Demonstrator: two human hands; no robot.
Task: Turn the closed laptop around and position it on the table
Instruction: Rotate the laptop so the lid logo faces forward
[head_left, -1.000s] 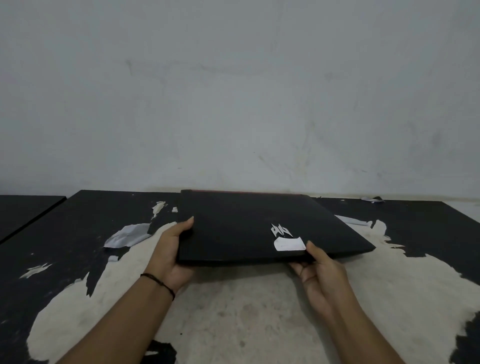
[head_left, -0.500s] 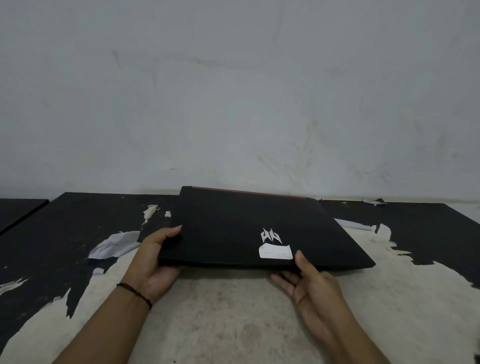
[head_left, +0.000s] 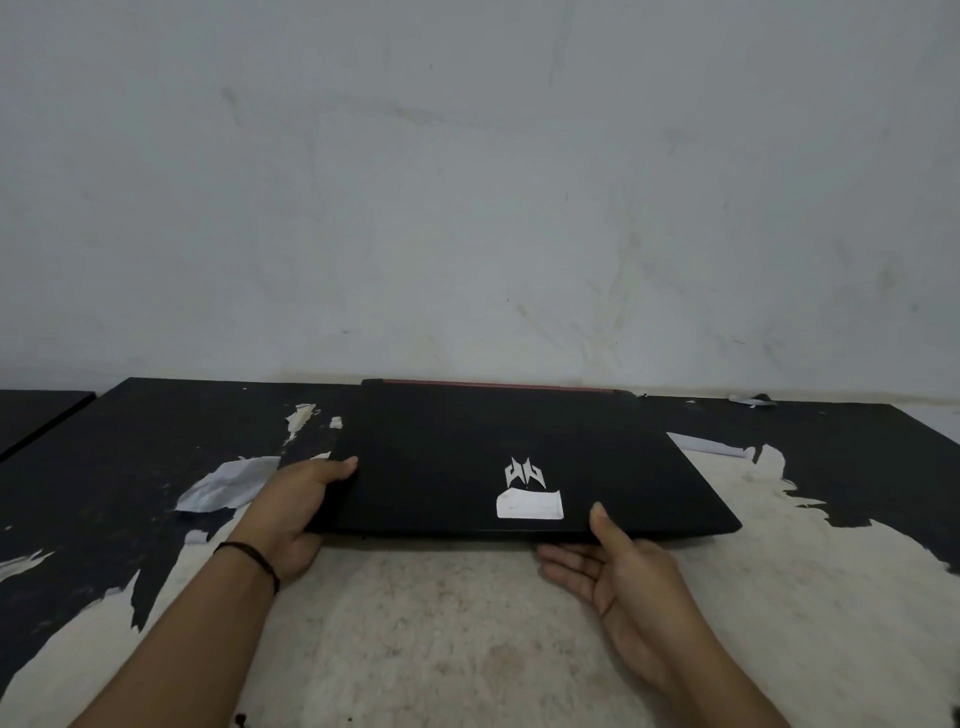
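We have swung the closed laptop (head_left: 498, 462) straighter on the tabletop (head_left: 467, 649). Our left hand (head_left: 296, 512) grips its left corner; our right hand (head_left: 618, 566) cups its near edge. Nearly placed, we think.

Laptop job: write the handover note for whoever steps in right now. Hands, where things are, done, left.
Left hand: grips the near-left corner of the closed laptop, thumb on the lid.
Right hand: under the near edge, palm up, thumb on the lid beside the white sticker.
Laptop: lid shut, red-trimmed edge toward the wall, near edge held up off the table; whether the far edge rests on the table cannot be told.
Done: laptop gripped.
Left: finish any remaining turn, lower it flat, let go.
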